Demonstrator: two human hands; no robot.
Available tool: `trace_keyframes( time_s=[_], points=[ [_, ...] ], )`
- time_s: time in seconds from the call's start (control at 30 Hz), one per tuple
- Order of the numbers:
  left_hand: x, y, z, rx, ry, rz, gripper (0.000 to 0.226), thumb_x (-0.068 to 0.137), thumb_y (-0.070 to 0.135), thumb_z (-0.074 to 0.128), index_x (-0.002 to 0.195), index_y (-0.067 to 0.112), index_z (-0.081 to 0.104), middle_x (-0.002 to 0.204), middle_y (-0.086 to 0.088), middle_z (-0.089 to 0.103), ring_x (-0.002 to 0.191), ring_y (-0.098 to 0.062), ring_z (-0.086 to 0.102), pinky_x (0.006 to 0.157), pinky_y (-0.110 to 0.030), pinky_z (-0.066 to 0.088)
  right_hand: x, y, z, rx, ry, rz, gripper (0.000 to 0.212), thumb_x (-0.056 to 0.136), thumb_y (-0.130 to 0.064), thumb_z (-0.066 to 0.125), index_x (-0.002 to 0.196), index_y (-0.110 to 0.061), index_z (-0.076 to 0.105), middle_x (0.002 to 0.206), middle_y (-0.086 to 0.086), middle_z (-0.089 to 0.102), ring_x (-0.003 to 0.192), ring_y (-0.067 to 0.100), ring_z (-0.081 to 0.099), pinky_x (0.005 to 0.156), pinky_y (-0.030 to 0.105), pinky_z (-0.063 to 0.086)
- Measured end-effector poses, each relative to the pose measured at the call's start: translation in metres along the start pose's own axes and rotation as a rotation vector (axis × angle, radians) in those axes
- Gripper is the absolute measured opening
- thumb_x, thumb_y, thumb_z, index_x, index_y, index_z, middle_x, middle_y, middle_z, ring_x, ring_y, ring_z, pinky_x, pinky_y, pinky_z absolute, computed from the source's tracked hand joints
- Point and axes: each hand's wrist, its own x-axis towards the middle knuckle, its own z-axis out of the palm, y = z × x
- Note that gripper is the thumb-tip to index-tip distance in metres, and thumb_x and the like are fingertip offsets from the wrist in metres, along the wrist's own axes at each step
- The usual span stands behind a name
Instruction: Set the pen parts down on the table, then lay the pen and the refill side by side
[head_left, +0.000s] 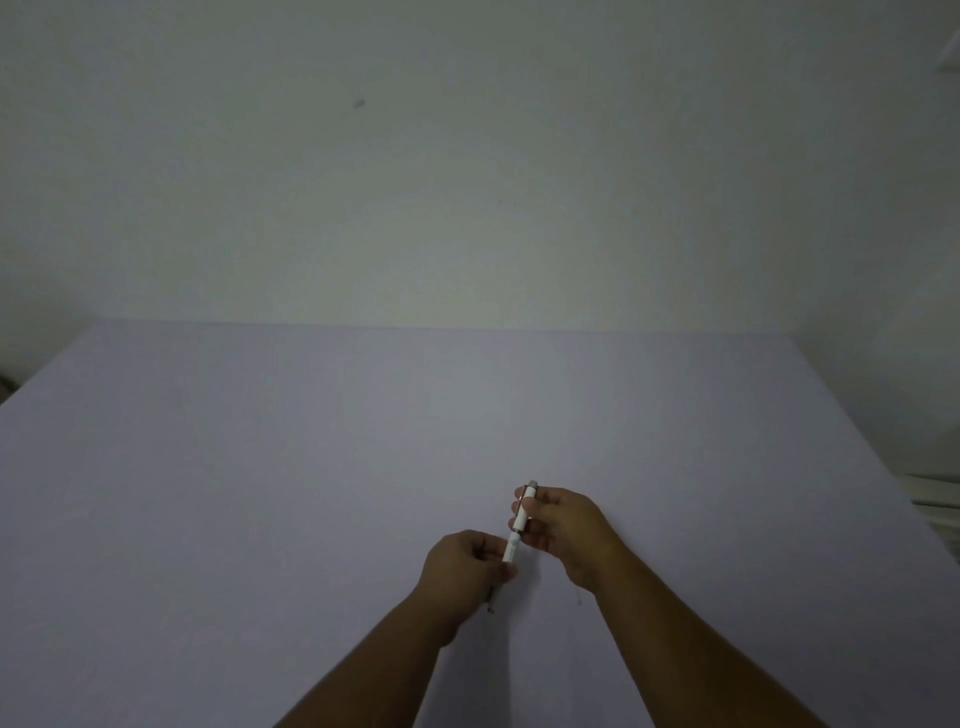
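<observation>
A slim white pen (519, 522) is held between both hands above a pale lavender table (260, 493). My right hand (563, 535) pinches its upper part, near the capped end that points away from me. My left hand (462, 569) grips the lower part of the barrel with curled fingers. A dark tip (490, 607) of the pen pokes out below my left hand. Both forearms reach in from the bottom edge of the view.
A plain light wall (467, 156) rises behind the table's far edge. At the right edge stands something white and ribbed (937, 499), dim and unclear. The room is dark.
</observation>
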Motion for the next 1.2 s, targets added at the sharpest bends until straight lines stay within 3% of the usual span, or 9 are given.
trace_keyframes(
  time_s=[0.23,0.53,0.6,0.73,0.83,0.97,1.03,1.1,1.2],
  points=[
    [0.001,0.0,0.003,-0.008,-0.001,0.002,0.018,0.076,0.006,0.071,0.071,0.022,0.068,0.075,-0.004,0.066,0.067,-0.018,0.059,0.063,-0.029,0.054,0.0,0.003,-0.005,-0.054,-0.004,-0.004,0.024,0.092,-0.005,0.053,0.11,0.007,0.061,0.082,0.009,0.066,0.072,0.021,0.065,0.079,0.033,0.054],
    [0.004,-0.008,0.005,0.013,0.014,-0.026,0.014,0.076,0.008,0.071,0.074,0.022,0.069,0.076,-0.003,0.067,0.067,-0.017,0.06,0.064,-0.028,0.055,0.003,0.007,-0.006,-0.112,0.018,-0.002,0.013,0.09,-0.012,0.059,0.091,-0.004,0.068,0.083,0.011,0.068,0.073,0.021,0.065,0.082,0.036,0.055],
    [0.006,-0.012,0.004,0.012,0.028,-0.039,0.014,0.075,0.008,0.072,0.078,0.021,0.069,0.077,-0.002,0.067,0.068,-0.016,0.06,0.062,-0.027,0.053,0.008,0.009,-0.008,-0.144,0.096,-0.019,0.013,0.09,-0.012,0.057,0.091,-0.006,0.069,0.091,0.014,0.068,0.075,0.021,0.065,0.088,0.041,0.054],
    [0.012,-0.021,0.006,0.023,0.084,-0.066,0.015,0.074,0.01,0.072,0.081,0.022,0.07,0.078,0.0,0.068,0.067,-0.014,0.061,0.058,-0.024,0.051,0.016,0.014,-0.026,-0.644,0.389,-0.118,0.025,0.091,-0.014,0.049,0.107,-0.006,0.067,0.11,0.015,0.069,0.095,0.027,0.065,0.092,0.037,0.05],
    [0.016,-0.026,0.01,0.075,0.157,-0.085,0.016,0.072,0.015,0.074,0.084,0.024,0.07,0.073,0.008,0.064,0.064,-0.007,0.059,0.049,-0.015,0.044,0.012,0.026,-0.036,-1.032,0.413,-0.055,0.022,0.091,-0.012,0.047,0.103,-0.003,0.062,0.108,0.015,0.068,0.101,0.028,0.063,0.082,0.03,0.05],
    [0.022,-0.033,0.018,0.153,0.213,-0.072,0.023,0.071,0.016,0.074,0.094,0.018,0.073,0.078,0.006,0.065,0.067,-0.008,0.058,0.053,-0.012,0.042,0.01,0.046,-0.038,-1.004,0.405,0.045,0.006,0.079,-0.012,0.052,0.083,-0.008,0.05,0.089,0.011,0.059,0.079,0.024,0.058,0.067,0.029,0.048],
    [0.025,-0.034,0.021,0.194,0.228,-0.065,0.024,0.073,0.015,0.072,0.097,0.016,0.072,0.081,0.004,0.065,0.068,-0.007,0.057,0.053,-0.01,0.044,0.01,0.053,-0.036,-1.017,0.408,0.052,0.014,0.079,-0.012,0.051,0.091,-0.005,0.054,0.096,0.012,0.063,0.086,0.027,0.062,0.071,0.031,0.051],
    [0.027,-0.035,0.023,0.191,0.233,-0.066,0.023,0.075,0.013,0.072,0.098,0.014,0.07,0.076,0.006,0.061,0.06,-0.002,0.052,0.037,-0.007,0.043,0.011,0.057,-0.031,-1.018,0.405,0.036,0.018,0.081,-0.01,0.049,0.097,-0.004,0.056,0.103,0.014,0.065,0.092,0.03,0.064,0.074,0.034,0.054],
    [0.029,-0.035,0.025,0.17,0.239,-0.078,0.022,0.076,0.01,0.072,0.098,0.01,0.069,0.069,0.009,0.056,0.056,-0.001,0.049,0.032,-0.003,0.041,0.013,0.062,-0.024,-1.035,0.388,0.021,0.019,0.082,-0.011,0.049,0.098,-0.005,0.056,0.104,0.014,0.066,0.094,0.03,0.065,0.078,0.036,0.056]
  ],
)
